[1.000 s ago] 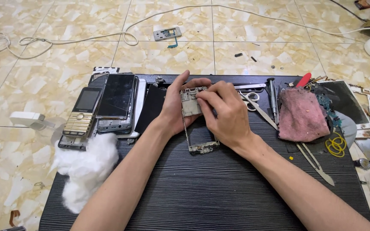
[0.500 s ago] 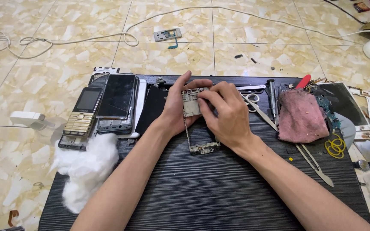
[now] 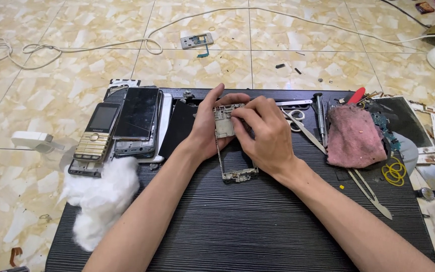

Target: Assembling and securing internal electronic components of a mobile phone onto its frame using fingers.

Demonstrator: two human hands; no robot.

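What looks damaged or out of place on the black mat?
The bare metal phone frame held by the left hand and right hand is stripped of its screen. A white cotton wad overhangs the mat's left edge.

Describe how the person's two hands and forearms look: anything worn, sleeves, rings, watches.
Both forearms are bare up to the bottom edge of the picture, with no sleeves in view. The left hand and the right hand wear no gloves, and no ring, watch or band shows on the fingers or wrists. The nails that show look short and unpainted.
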